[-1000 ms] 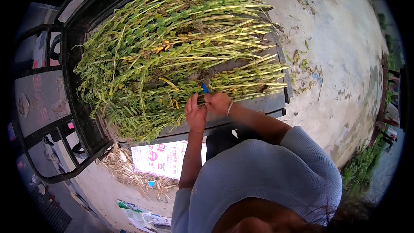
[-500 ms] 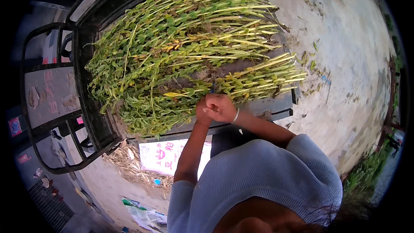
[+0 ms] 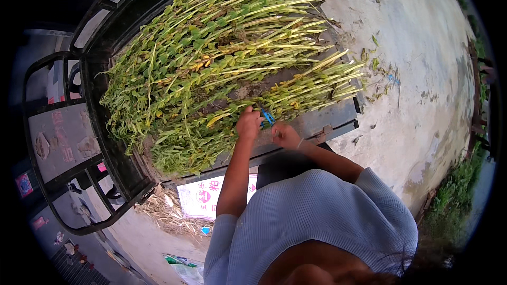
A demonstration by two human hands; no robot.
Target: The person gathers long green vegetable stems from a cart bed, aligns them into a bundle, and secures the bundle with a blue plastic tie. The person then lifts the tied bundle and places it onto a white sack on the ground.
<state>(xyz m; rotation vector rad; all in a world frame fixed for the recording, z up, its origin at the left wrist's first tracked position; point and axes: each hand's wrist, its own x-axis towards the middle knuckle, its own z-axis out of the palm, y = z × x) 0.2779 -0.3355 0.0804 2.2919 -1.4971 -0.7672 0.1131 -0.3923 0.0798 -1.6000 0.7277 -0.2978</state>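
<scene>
1. Half a second ago both hands were clasped together at the plants [image 3: 222, 74]; now they are held slightly apart.
2. A small blue tool [image 3: 268, 117] is gripped by the left hand [image 3: 248, 124] beside the stalks in the cart bed [image 3: 338, 116].
3. The right hand [image 3: 285, 135] is curled; whether anything is held cannot be told.

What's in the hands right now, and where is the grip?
The left hand pinches a small blue strip by its near end, beside the green stalks. The right hand looks closed; any contents cannot be told.

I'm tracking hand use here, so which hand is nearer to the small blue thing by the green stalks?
Left. The left hand touches the small blue thing, which sticks out at its fingers. The right hand sits just below and to the right, slightly apart.
</scene>
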